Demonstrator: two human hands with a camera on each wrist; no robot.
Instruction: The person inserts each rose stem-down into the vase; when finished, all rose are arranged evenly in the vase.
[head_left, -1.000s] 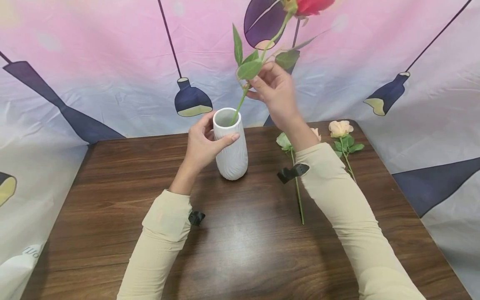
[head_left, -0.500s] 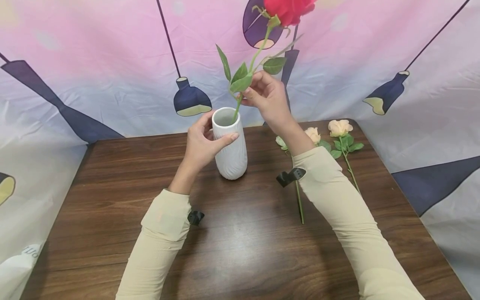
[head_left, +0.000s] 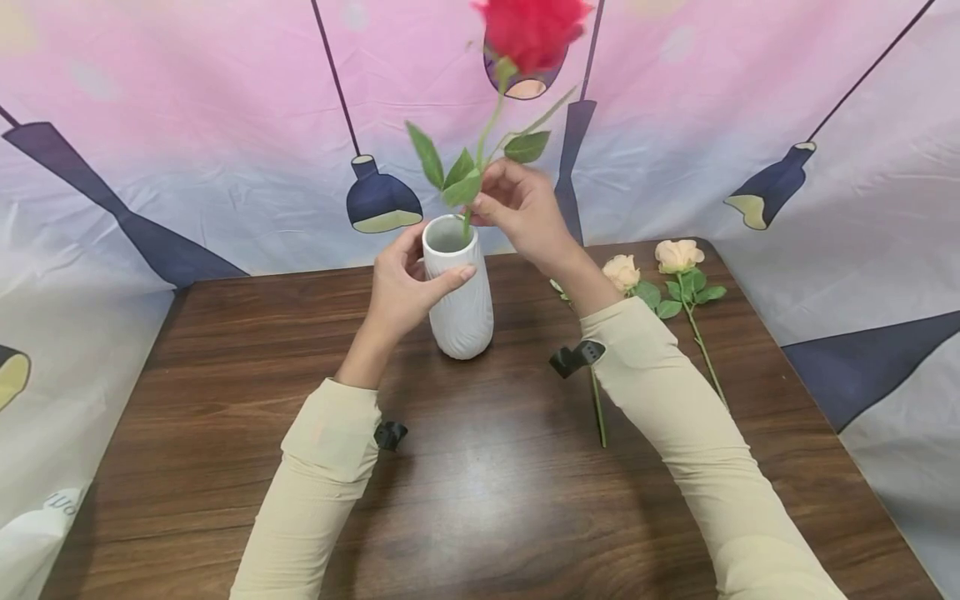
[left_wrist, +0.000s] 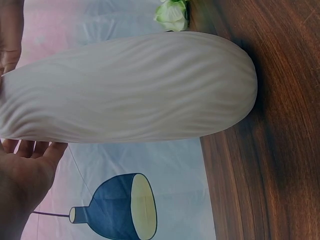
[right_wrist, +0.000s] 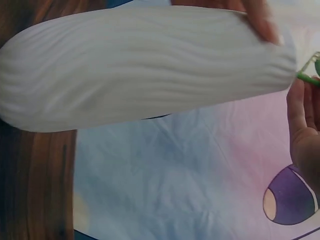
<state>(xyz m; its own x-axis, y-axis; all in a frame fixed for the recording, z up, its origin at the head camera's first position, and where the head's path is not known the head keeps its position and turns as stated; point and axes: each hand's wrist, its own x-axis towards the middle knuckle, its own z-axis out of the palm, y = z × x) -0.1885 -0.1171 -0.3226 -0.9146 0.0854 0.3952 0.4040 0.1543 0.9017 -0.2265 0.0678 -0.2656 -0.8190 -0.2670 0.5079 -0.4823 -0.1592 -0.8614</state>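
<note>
A white vase (head_left: 461, 312) with a wavy ribbed surface stands upright on the table. My left hand (head_left: 405, 283) grips it near the rim, thumb across the front and fingers behind. Just above the mouth, my right hand (head_left: 525, 208) pinches the green stem of a red rose (head_left: 532, 29). The lower stem reaches inside the vase, and its end is hidden there. Green leaves (head_left: 461, 190) spread beside my right fingers. In the left wrist view the vase (left_wrist: 125, 90) fills the middle, and in the right wrist view my right hand (right_wrist: 306, 130) is at its mouth.
Two peach roses (head_left: 678, 257) lie at the right rear of the brown wooden table (head_left: 480, 500). A pale green-white rose (left_wrist: 172, 16) lies beside them, mostly covered by my right arm in the head view. A printed cloth (head_left: 247, 167) hangs behind the table.
My right hand has moved left and down with the red rose. Its stem has sunk deeper into the vase and stands more upright. My left hand keeps its grip on the vase.
</note>
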